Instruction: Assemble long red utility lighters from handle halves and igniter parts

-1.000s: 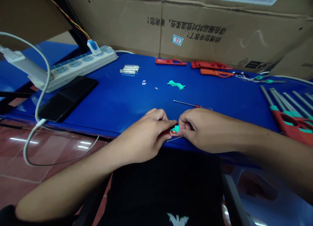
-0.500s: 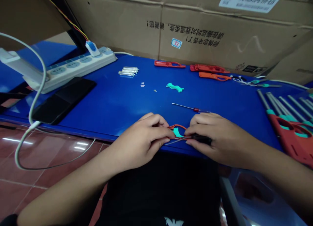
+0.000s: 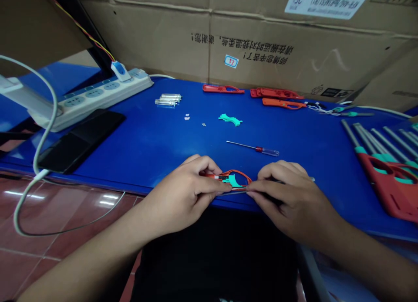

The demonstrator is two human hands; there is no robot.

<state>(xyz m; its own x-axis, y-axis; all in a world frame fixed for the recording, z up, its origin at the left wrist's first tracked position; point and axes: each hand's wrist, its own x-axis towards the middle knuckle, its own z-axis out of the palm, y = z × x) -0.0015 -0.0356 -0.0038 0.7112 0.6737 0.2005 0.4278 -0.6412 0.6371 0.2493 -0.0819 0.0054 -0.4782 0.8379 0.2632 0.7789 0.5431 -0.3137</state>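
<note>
As the left hand (image 3: pixel 184 193) and the right hand (image 3: pixel 289 201) pinch it from opposite ends, a red plastic loop (image 3: pixel 242 174) with a teal insert (image 3: pixel 232 180) sits between them, over the near edge of the blue counter (image 3: pixel 130 145). Both hands are closed narrow, fingers curled around the piece, with only a small gap between them. A thin metal rod (image 3: pixel 233 192) runs along under the loop. Just beyond the hands lies a small screwdriver (image 3: pixel 257 149), and farther back are a teal plastic piece (image 3: pixel 230 119), glass tubes (image 3: pixel 168 100) and red plastic frames (image 3: pixel 223 89). Long metal rods with red handles (image 3: pixel 385 175) lie at the right. At the left are a power strip (image 3: pixel 94 95) and a black phone (image 3: pixel 81 134) on a white cable (image 3: pixel 35 162).
</note>
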